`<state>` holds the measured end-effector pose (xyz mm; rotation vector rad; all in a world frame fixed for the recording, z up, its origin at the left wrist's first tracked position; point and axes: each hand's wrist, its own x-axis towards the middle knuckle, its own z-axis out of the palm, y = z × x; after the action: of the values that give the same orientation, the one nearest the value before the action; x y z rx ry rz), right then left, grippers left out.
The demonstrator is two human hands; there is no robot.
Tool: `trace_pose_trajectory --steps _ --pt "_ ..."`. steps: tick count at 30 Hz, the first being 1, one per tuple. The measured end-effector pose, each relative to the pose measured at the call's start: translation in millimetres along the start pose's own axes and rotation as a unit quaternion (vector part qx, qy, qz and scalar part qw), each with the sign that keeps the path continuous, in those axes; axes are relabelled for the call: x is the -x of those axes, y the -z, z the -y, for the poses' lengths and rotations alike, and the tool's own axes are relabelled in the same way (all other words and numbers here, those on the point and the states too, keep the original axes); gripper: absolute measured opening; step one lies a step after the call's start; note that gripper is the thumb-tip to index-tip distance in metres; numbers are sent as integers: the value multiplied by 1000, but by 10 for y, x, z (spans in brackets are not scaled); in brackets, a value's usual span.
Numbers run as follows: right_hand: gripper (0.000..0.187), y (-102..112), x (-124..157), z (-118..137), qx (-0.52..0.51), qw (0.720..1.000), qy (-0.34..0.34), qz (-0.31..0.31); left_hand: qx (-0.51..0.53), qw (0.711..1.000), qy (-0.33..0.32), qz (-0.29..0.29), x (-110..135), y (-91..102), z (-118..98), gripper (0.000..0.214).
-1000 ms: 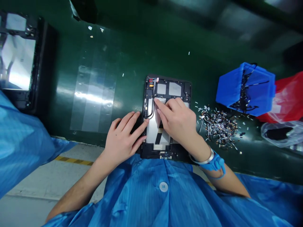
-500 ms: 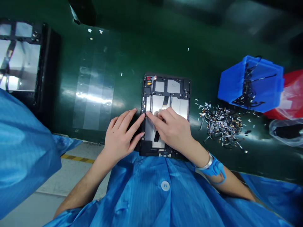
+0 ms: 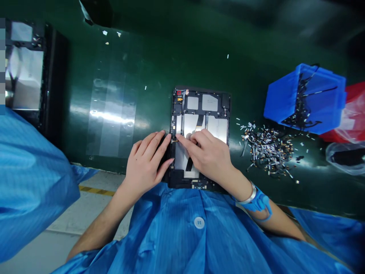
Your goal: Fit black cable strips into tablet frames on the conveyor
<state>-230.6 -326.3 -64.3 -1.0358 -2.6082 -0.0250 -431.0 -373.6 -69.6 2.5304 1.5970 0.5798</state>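
Note:
An opened tablet point(image 3: 218, 125) lies in front of me, its inside facing up, with black framing, silvery panels and a dark ribbon cable point(image 3: 189, 164). My left hand point(image 3: 146, 161) rests along its left edge, fingers spread, index fingertip and thumb at the frame. My right hand point(image 3: 209, 154) is over the middle of the tablet. Its index finger stretches to the left inner edge, the tip beside a small wire point(image 3: 174, 141); the other fingers curl loosely. Nothing shows in the right hand, though its thumb is hidden beneath.
Right of the tablet lies a pile of small cables and parts point(image 3: 268, 150). Beyond it a blue bin point(image 3: 281, 97) holds black cables, beside a red bag point(image 3: 355, 102) and a clear plastic bag point(image 3: 346, 160). Left are clear film point(image 3: 111, 99), another opened device point(image 3: 28, 80) and a neighbour's blue sleeve point(image 3: 31, 182).
My left index fingertip has drawn slightly left and up, away from the right fingertip. The right hand has stayed nearly still. The view has shifted a little.

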Motion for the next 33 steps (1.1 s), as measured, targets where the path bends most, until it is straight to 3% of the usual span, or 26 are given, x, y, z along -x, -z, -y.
trace_pose_trajectory --steps 6,15,19,24,27,33 --pt "45 4 -12 9 -17 999 9 32 -16 1000 -10 -10 2 -16 4 55" --pt "36 42 -36 39 14 998 21 58 -29 999 -9 14 13 -30 23 55" --pt "36 39 -19 48 14 998 25 51 -4 1000 2 -4 24 -28 17 55" --pt "32 41 -30 49 24 999 29 30 -3 1000 -3 14 39 -25 29 55" --pt "31 90 -19 16 1 1000 19 -13 -27 999 -12 17 35 -13 23 53" --pt "41 255 192 -101 -24 989 -104 -100 -101 994 -16 23 -26 43 -91 57"
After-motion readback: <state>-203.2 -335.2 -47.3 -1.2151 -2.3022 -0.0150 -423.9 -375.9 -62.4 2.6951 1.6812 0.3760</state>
